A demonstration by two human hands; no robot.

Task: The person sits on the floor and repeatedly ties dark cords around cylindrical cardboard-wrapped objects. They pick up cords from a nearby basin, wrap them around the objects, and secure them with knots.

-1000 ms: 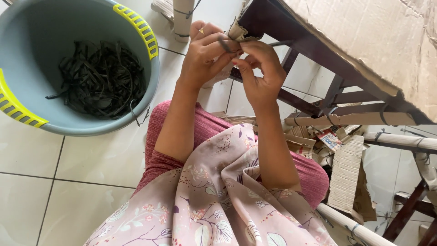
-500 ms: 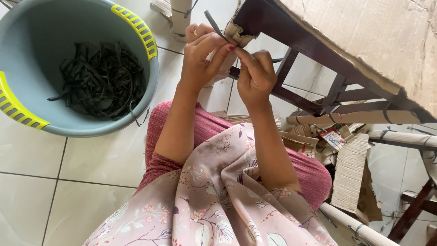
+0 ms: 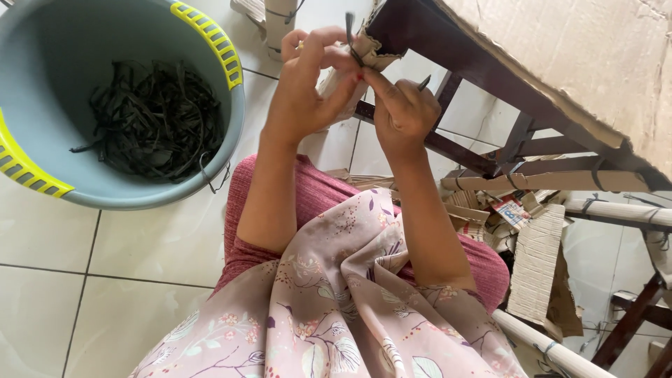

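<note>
Head view: left hand [image 3: 304,91] and right hand [image 3: 402,112], fingers pinched on a black strip [image 3: 349,35], work at the chair's wrapped corner [image 3: 371,49]; basin [image 3: 231,119] sits left, apart.

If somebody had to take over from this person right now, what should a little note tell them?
Left hand: raised, fingers pinching a dark strap against a torn piece of cardboard at the corner of the dark wooden frame.
Right hand: closed beside it, touching the same cardboard, with a thin dark end poking out of the fist.
Nearby: a grey tub on the tiled floor at the left holds a heap of loose black straps; cardboard scraps lie on the right.
Done: many straps sit in the tub.
Left: this strap is in hand, not in the tub.
</note>
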